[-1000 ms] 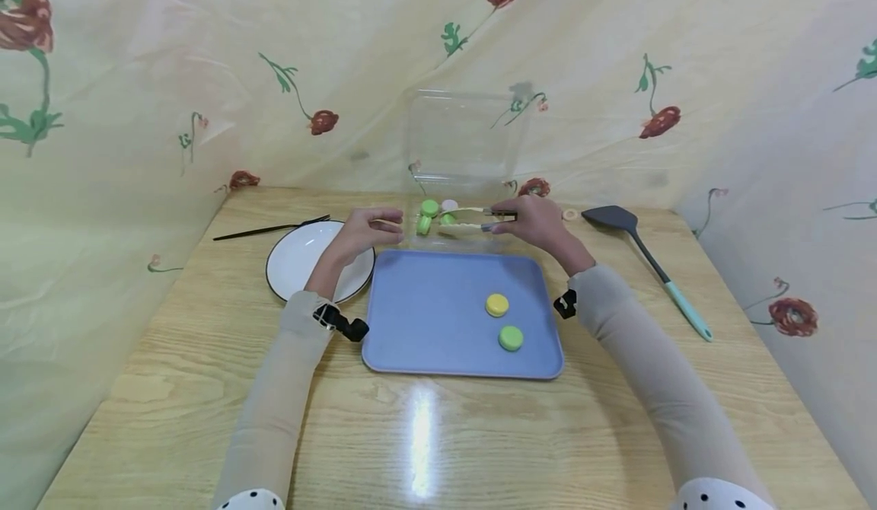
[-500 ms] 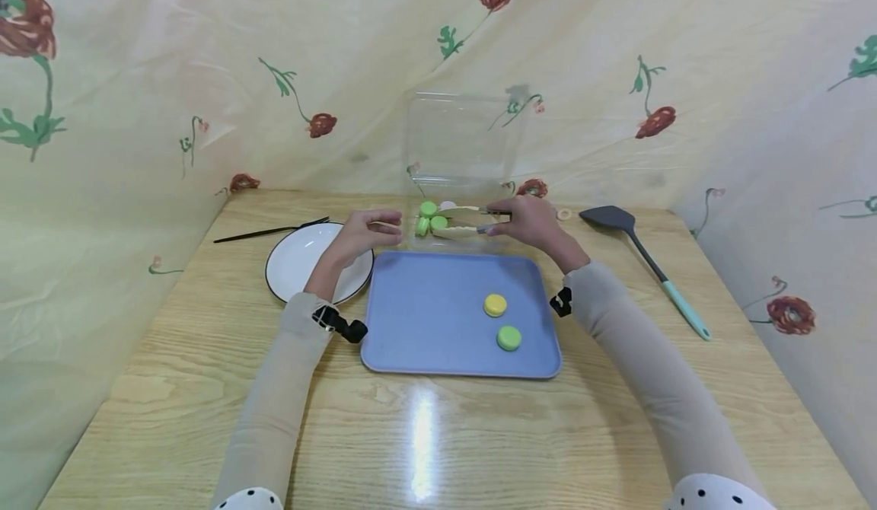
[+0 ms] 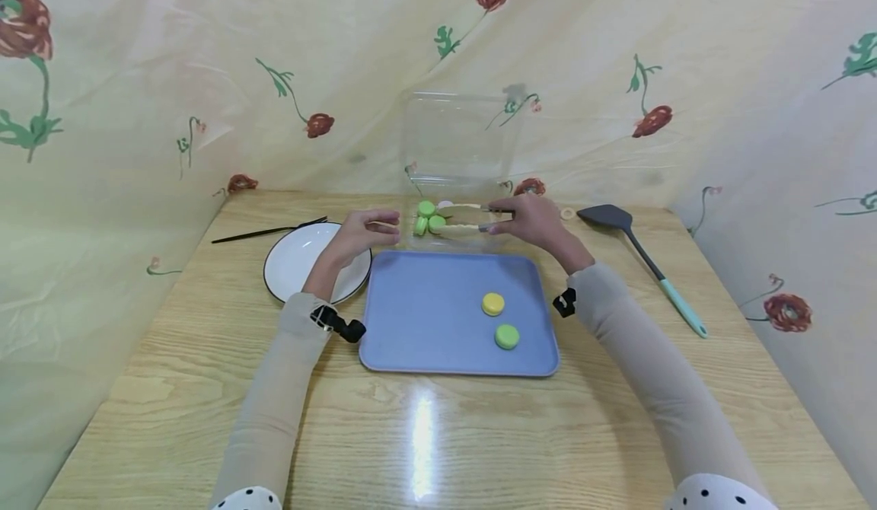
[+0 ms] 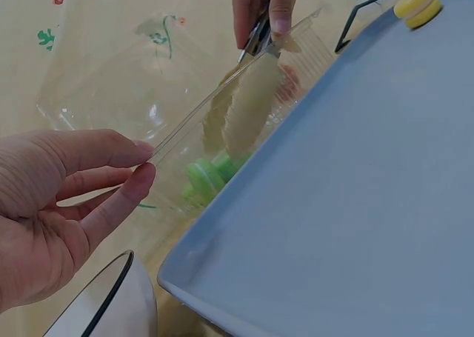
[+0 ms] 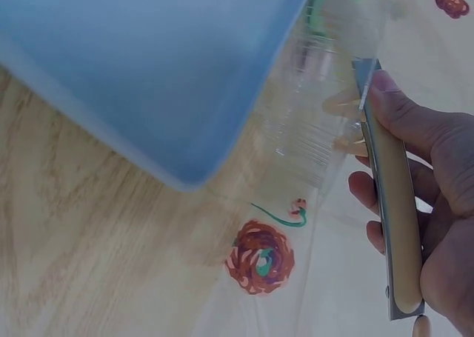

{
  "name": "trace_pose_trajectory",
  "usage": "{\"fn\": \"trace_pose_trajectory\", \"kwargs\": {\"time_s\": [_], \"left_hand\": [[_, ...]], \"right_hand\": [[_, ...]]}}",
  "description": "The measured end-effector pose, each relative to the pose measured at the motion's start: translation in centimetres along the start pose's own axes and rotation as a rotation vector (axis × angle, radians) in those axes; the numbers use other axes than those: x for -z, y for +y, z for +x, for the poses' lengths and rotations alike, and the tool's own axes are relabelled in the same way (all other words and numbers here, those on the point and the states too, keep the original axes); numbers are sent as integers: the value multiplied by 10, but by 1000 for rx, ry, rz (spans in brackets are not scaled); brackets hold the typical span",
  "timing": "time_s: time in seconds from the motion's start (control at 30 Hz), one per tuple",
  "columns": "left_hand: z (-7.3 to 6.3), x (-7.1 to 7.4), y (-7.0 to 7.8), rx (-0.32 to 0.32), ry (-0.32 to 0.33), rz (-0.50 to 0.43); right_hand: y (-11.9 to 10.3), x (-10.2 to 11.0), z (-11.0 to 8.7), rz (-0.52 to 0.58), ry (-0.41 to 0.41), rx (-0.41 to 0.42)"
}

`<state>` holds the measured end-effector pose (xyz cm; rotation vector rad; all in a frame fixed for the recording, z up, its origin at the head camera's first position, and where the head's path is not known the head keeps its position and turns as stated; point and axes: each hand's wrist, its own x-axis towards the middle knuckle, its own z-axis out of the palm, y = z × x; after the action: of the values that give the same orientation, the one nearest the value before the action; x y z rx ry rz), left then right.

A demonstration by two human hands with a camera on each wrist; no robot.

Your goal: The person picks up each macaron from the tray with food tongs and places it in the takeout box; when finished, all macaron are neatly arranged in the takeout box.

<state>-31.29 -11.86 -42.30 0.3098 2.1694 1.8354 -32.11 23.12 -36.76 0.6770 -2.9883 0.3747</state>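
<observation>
Left hand pinches the clear box, right hand grips tongs; one green macaron has slipped leftward, seemingly uncaught!

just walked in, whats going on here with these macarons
A person's right hand holds tongs, arms spread, their tips at the green macarons in an open clear box. The left hand pinches the box's rim. Two macarons, one yellow and one green, lie on the blue tray in front. A white plate sits left of the tray. Whether the tongs grip anything is hard to tell.
</observation>
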Motion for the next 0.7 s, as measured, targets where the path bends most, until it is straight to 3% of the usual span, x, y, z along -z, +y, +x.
{"fn": "trace_pose_trajectory", "kwargs": {"time_s": [0.27, 0.5, 0.7], "left_hand": [[-1, -2, 1, -3, 6, 0], [-1, -4, 0, -11, 6, -7], [-2, -2, 0, -25, 8, 4]], "right_hand": [[1, 20, -21, 52, 71, 77], [4, 37, -52, 245, 95, 10], [7, 45, -82, 271, 61, 30]]}}
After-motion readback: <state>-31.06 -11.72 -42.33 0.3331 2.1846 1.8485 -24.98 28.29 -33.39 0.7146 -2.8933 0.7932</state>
